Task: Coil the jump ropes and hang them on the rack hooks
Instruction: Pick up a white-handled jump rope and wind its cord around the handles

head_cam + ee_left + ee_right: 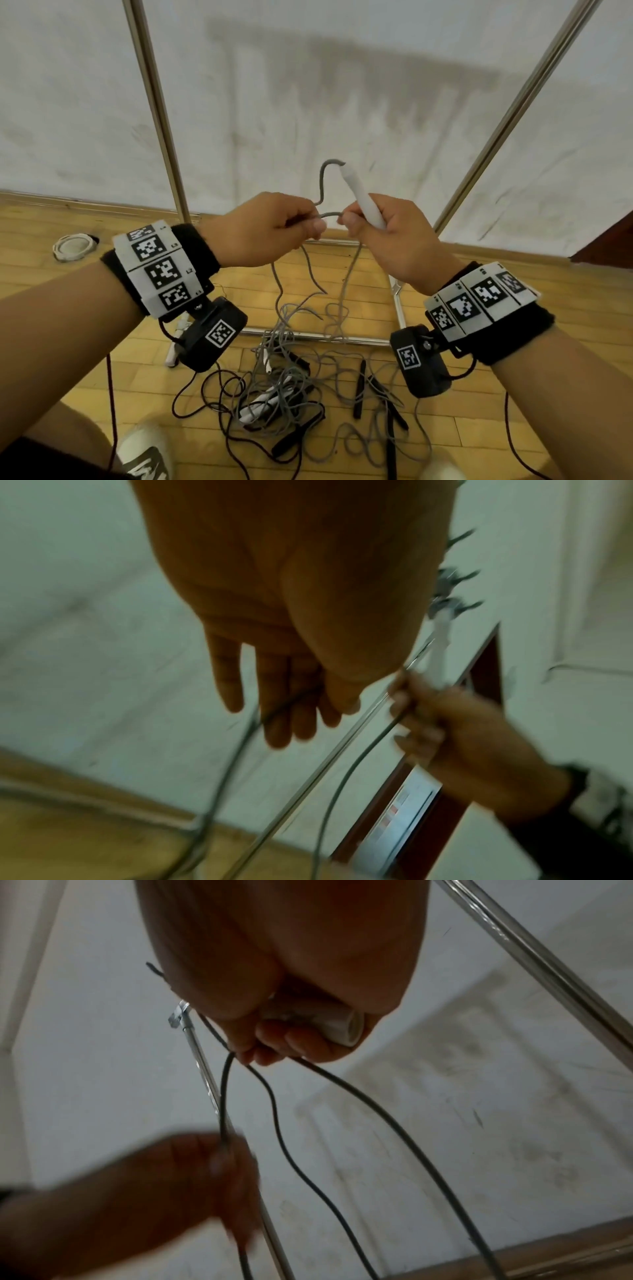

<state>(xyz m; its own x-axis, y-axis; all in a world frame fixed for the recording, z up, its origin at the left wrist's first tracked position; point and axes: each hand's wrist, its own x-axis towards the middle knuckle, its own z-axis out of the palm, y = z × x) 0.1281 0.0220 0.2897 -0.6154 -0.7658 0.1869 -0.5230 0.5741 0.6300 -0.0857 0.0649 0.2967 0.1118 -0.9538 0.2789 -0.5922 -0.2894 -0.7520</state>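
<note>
At chest height my left hand (301, 226) pinches a grey jump rope (322, 181) between thumb and fingers. My right hand (356, 222), a few centimetres to its right, grips that rope's white handle (363, 198), which points up and away, together with a strand of the rope. A short loop stands up between the two hands. The rest of the rope hangs down into a tangle of grey and black ropes (291, 377) on the floor. In the right wrist view the handle's end (342, 1028) shows under my curled fingers, and rope strands (377, 1110) drop from them.
The rack's two metal poles (154, 102) (513, 113) rise in front of a white wall, and its base bar (318, 337) lies on the wood floor. Hooks (448, 588) show at the top of the left wrist view. A white coil (73, 246) lies far left. Black handles (358, 390) and my shoes (147, 452) are below.
</note>
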